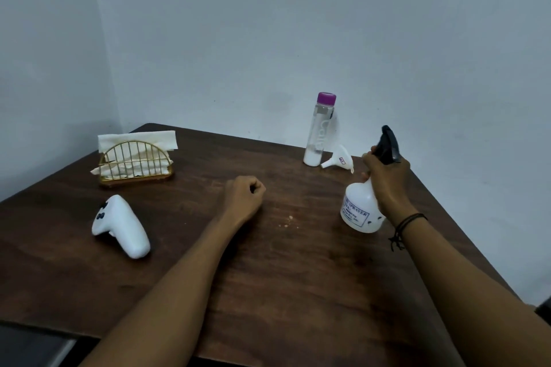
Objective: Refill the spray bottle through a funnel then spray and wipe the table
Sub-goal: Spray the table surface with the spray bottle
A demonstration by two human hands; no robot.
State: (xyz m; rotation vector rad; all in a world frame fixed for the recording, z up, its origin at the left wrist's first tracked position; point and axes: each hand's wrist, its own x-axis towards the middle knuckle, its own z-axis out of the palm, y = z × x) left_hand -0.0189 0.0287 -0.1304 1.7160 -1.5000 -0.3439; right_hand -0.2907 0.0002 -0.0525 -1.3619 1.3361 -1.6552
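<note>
My right hand (387, 182) grips the neck of the white spray bottle (359, 208), which has a black trigger head and is tilted to the left at the table's right side. My left hand (246, 192) rests as a loose fist on the dark wooden table (268, 277), holding nothing. A clear water bottle (319, 131) with a purple cap stands at the back. Right beside it a small white funnel (340, 159) lies on its side. A gold wire holder with white napkins (135, 158) sits at the back left.
A white hand-held controller (120, 226) lies on the table at the left. A few pale crumbs (287, 222) dot the wood between my hands. Pale walls meet in a corner behind the table, and the table's right edge runs close to my right forearm.
</note>
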